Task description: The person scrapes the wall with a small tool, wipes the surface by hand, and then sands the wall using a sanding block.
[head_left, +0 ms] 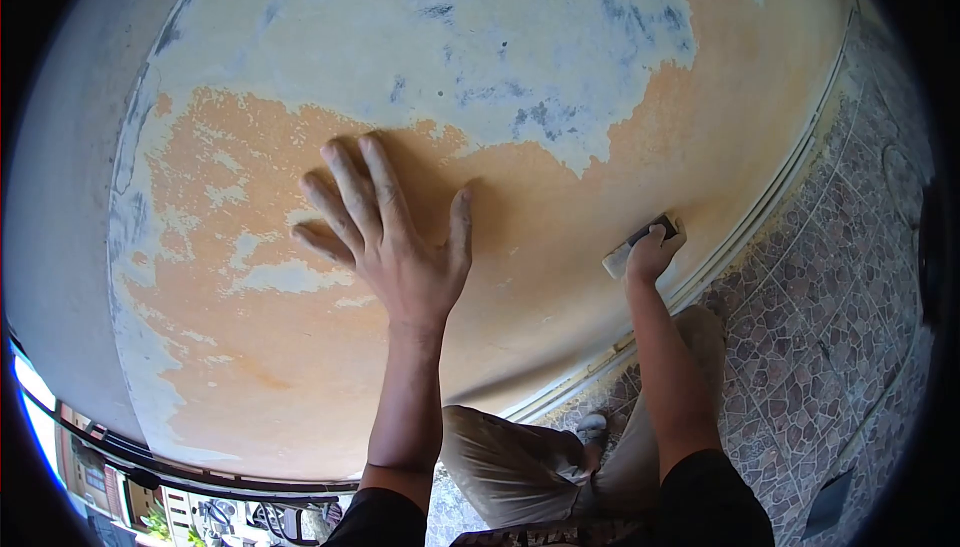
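My left hand (405,257) rests against the wall (540,217), its fingers spread wide and dusty at the tips. There the wall shows worn orange paint, with pale, rough-edged patches beside and above the fingers. Lower on the wall, to the right, my right hand (652,255) is closed around a sanding block (622,255). The block has a dark upper end and a pale, dusty lower end, and it lies against the orange surface. My fingers cover part of it, and its working face is hidden.
A stone-patterned floor (790,327) runs along the wall's base at right, with a ridged edge (745,232) between them. My bent legs (520,457) are close to the wall. A dark flat piece (829,503) lies on the floor. Outdoor railings (190,517) show at lower left.
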A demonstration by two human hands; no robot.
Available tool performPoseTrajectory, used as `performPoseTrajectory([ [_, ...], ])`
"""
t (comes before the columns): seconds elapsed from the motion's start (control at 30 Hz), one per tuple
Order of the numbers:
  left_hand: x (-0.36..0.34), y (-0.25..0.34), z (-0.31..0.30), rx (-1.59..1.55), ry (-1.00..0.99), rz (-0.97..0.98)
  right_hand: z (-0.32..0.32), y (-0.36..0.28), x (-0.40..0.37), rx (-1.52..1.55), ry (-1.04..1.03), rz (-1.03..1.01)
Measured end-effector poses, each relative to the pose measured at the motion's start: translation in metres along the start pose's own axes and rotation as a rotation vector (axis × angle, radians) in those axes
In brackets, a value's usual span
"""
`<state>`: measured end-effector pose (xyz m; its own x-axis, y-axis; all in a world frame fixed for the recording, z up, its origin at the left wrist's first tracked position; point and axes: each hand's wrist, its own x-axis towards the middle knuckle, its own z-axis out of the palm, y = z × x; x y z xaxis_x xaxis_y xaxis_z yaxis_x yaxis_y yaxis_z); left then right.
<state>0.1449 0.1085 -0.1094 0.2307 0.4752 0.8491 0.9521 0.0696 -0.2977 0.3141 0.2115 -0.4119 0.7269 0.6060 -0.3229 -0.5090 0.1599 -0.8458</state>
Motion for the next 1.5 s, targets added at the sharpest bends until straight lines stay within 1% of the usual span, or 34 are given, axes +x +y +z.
performPoseTrajectory([
  [0.03, 0.008, 0.008, 0.001, -0.018, -0.008, 0.053, 0.0, -0.002, -0.001, 0.004, -0.006, 0.01],
  [0.07, 0.012, 0.013, 0.003, -0.019, -0.005, 0.053, -0.001, -0.004, -0.002, 0.007, -0.012, 0.02],
  [0.13, 0.016, 0.023, 0.004, -0.049, -0.053, 0.143, 0.0, -0.006, -0.004, 0.004, -0.005, 0.011],
  [0.2, 0.015, 0.026, 0.003, -0.074, -0.063, 0.152, 0.001, -0.006, -0.002, 0.006, 0.0, 0.002],
  [0.27, 0.011, 0.025, -0.001, -0.083, -0.159, 0.189, 0.001, -0.003, 0.0, 0.022, -0.002, 0.003],
  [0.4, 0.008, 0.019, -0.005, -0.061, -0.204, 0.248, 0.001, -0.002, 0.002, 0.006, 0.007, 0.008],
  [0.53, 0.01, 0.014, -0.006, -0.06, -0.183, 0.263, 0.002, 0.0, 0.003, 0.036, 0.011, 0.039],
  [0.6, 0.016, 0.007, -0.006, -0.014, -0.175, 0.318, 0.001, 0.0, 0.003, 0.033, 0.012, 0.043],
  [0.73, 0.034, -0.005, -0.017, -0.025, -0.145, 0.262, 0.001, 0.002, 0.005, 0.053, 0.002, 0.056],
  [0.83, 0.053, -0.017, -0.027, 0.075, -0.035, 0.278, 0.001, -0.009, -0.002, 0.037, 0.001, 0.058],
  [0.87, 0.06, -0.023, -0.03, 0.077, -0.033, 0.275, 0.0, -0.016, -0.006, 0.005, 0.001, 0.059],
  [0.93, 0.077, -0.039, -0.04, 0.107, 0.04, 0.282, 0.001, -0.015, -0.005, 0.003, 0.0, 0.055],
  [0.97, 0.086, -0.048, -0.044, 0.142, 0.087, 0.29, 0.001, -0.013, -0.005, 0.0, 0.004, 0.052],
  [1.0, 0.096, -0.059, -0.049, 0.146, 0.09, 0.287, 0.001, -0.012, -0.005, 0.003, -0.002, 0.05],
  [1.07, 0.115, -0.082, -0.061, 0.16, 0.194, 0.309, -0.001, -0.012, -0.005, 0.039, -0.045, 0.067],
  [1.13, 0.131, -0.104, -0.077, 0.217, 0.271, 0.347, -0.002, -0.011, -0.007, 0.026, -0.045, 0.038],
  [1.17, 0.138, -0.119, -0.082, 0.235, 0.308, 0.34, -0.003, -0.009, -0.008, 0.012, -0.051, 0.019],
  [1.2, 0.142, -0.134, -0.085, 0.232, 0.3, 0.26, -0.004, -0.007, -0.007, 0.016, -0.048, 0.011],
  [1.27, 0.147, -0.151, -0.095, 0.254, 0.369, 0.217, -0.005, -0.001, -0.008, 0.032, -0.075, 0.026],
  [1.3, 0.147, -0.161, -0.097, 0.255, 0.373, 0.215, -0.006, 0.002, -0.011, 0.034, -0.077, 0.023],
  [1.37, 0.142, -0.179, -0.094, 0.099, 0.365, 0.055, -0.01, 0.009, -0.017, 0.01, -0.102, -0.094],
  [1.4, 0.142, -0.175, -0.094, 0.098, 0.368, 0.046, -0.012, 0.024, -0.02, 0.008, -0.105, -0.102],
  [1.47, 0.144, -0.158, -0.093, 0.175, 0.513, 0.084, -0.026, 0.061, -0.031, -0.34, -0.122, -0.427],
  [1.5, 0.144, -0.153, -0.094, 0.163, 0.486, 0.032, -0.036, 0.061, -0.049, -0.374, -0.161, -0.362],
])
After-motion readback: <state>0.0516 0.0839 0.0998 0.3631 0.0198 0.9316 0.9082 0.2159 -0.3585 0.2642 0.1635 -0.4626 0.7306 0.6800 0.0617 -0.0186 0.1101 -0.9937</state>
